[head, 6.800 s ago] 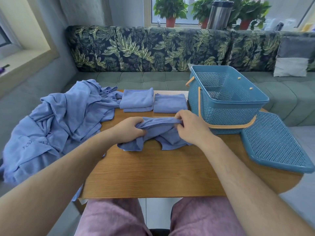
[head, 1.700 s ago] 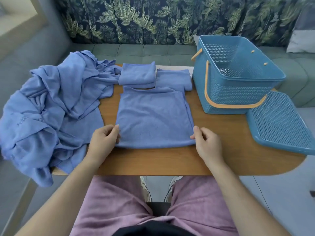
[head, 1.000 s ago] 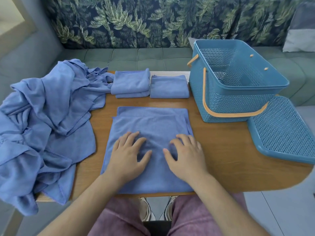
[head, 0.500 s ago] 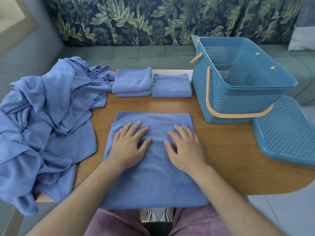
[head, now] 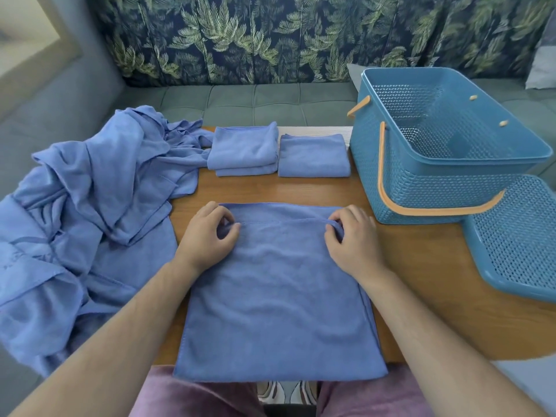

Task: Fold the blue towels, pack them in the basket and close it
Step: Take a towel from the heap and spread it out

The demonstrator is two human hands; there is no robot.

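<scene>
Blue towel (head: 279, 299) flat on table (head: 421, 284), near edge overhanging. Left hand (head: 207, 236) pinches far-left corner, right hand (head: 352, 239) pinches far-right corner. Basket (head: 427, 182) open, far right; lid (head: 517, 236) beside it. Folded towels (head: 279, 153) beyond.

The frame cuts off the basket lid (head: 517, 236) at four o'clock and my heap of unfolded towels (head: 90, 206) at nine o'clock.

A home sitting room: beyond the left grip (head: 207, 236) and the right grip (head: 352, 239), a tufted grey-green sofa (head: 270, 103) with leaf-print back cushions (head: 240, 37) runs behind the wooden counter (head: 421, 266). A grey throw pillow (head: 544, 73) lies far right of the right grip.
</scene>
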